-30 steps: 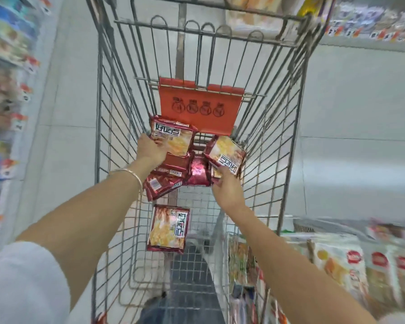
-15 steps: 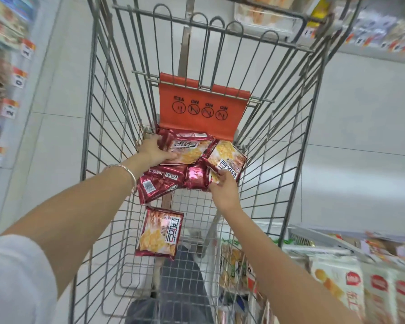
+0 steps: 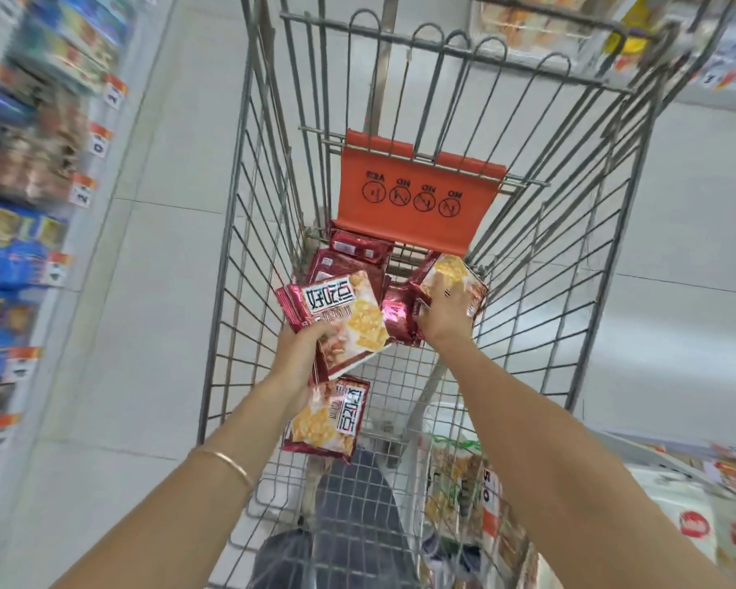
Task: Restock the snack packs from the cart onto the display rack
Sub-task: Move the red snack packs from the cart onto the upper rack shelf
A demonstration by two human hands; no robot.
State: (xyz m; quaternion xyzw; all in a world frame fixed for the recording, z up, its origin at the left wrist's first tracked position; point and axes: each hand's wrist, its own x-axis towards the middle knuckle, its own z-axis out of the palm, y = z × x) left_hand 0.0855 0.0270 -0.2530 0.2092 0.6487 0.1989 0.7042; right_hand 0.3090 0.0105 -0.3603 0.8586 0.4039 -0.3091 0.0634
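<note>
Pale floor tiles (image 3: 145, 291) run under a silver wire shopping cart (image 3: 247, 248) standing in a shop aisle. Inside the basket, the left hand (image 3: 302, 354) has its grip closed on a red foil snack pack printed with yellow crackers (image 3: 341, 316). The thumb lies on the pack's face and the fingers are hidden beneath. Layered edges at the pack's left side suggest more packs held under it. To the right, the right hand (image 3: 447, 312) curls its fingers over a second red cracker pack (image 3: 453, 274), tilted against the cart's right wall. Between the two hands lies a crumpled red pack (image 3: 396, 316). Further in, a few red packs showing their backs (image 3: 358, 248) sit under an orange plastic flap with round symbols (image 3: 417, 197). Nearer, just below the left hand, a loose cracker pack (image 3: 328, 418) lies flat on the cart's bottom grid. A thin gold bangle (image 3: 226, 461) circles the left wrist. Blurred shelves of packaged goods (image 3: 26, 163) line the left, and a rack of pale snack bags (image 3: 697, 525) stands near right.
</note>
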